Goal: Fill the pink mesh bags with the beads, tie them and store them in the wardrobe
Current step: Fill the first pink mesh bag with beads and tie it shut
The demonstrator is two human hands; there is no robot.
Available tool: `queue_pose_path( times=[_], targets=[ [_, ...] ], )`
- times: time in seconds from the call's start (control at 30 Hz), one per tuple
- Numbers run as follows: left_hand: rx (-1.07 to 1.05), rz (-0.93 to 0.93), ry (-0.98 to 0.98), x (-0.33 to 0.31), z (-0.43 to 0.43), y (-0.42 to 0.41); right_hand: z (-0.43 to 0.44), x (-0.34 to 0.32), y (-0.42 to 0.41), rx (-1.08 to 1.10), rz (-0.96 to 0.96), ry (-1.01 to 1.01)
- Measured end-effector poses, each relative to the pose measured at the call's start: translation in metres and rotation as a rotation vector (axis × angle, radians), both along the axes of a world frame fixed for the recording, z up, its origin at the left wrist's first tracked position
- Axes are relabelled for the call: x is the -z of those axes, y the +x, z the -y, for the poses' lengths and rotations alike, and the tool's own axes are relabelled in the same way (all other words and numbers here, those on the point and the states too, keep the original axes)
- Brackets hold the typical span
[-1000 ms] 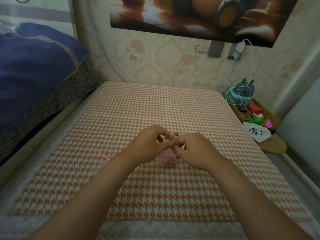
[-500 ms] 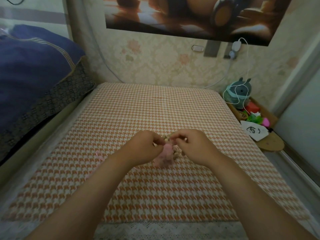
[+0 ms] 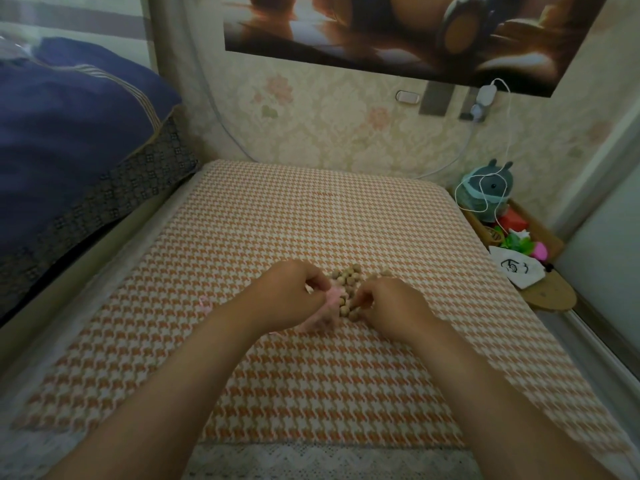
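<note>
A pile of small tan wooden beads (image 3: 348,284) lies on the orange-and-white houndstooth mat (image 3: 311,220). My left hand (image 3: 291,294) pinches the top of a pink mesh bag (image 3: 327,310), which rests on the mat just left of the beads. My right hand (image 3: 391,306) has its fingertips down on the near edge of the bead pile, pinching at beads. A second pink mesh bag (image 3: 206,303) lies flat on the mat to the left of my left forearm, partly hidden by it.
A dark blue quilt (image 3: 69,126) is piled on the left. At the right, a low wooden shelf (image 3: 550,292) holds a grey plush toy (image 3: 488,192), a white cloth pouch (image 3: 519,268) and small colourful items. A white charging cable (image 3: 498,140) hangs from the wall.
Both hands lowered the pink bag from mid-air onto the mat and moved apart. The bead pile, hidden before, now shows between them, and my right hand reached into it.
</note>
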State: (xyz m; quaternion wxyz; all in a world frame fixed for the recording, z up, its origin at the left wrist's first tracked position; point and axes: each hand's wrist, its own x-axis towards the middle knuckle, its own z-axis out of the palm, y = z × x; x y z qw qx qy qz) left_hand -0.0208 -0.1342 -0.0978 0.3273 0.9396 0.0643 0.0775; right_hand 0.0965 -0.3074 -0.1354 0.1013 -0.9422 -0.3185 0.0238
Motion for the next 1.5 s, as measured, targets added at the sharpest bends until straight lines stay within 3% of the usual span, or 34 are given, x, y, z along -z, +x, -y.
queue_pose_path(
  times=[0.1, 0.27, 0.37, 0.63, 0.83, 1.17, 1.4, 1.5],
  targets=[
    [0.001, 0.010, -0.025, -0.001, -0.002, 0.000, 0.000, -0.004, -0.002, 0.001, 0.032, 0.025],
    [0.005, 0.004, -0.034, 0.000, -0.004, 0.002, -0.005, -0.034, -0.012, -0.001, -0.061, 0.500],
    [0.019, -0.002, -0.070, 0.000, -0.003, 0.002, -0.011, -0.048, -0.029, -0.096, -0.105, 0.623],
    [0.022, -0.003, -0.126, 0.000, -0.001, 0.003, -0.013, -0.036, -0.033, -0.259, 0.126, 0.341],
    [-0.052, -0.040, -0.126, -0.003, -0.004, 0.005, -0.011, -0.038, -0.023, -0.209, 0.049, 0.459],
    [-0.056, -0.002, -0.069, 0.001, -0.004, 0.004, -0.001, -0.017, -0.015, -0.053, -0.069, 0.058],
    [-0.042, -0.011, -0.054, 0.002, -0.006, 0.002, -0.005, -0.013, -0.010, -0.052, -0.078, 0.005],
    [-0.028, -0.022, -0.074, 0.001, -0.007, 0.001, -0.004, -0.019, -0.008, -0.024, -0.072, 0.113]
  ],
)
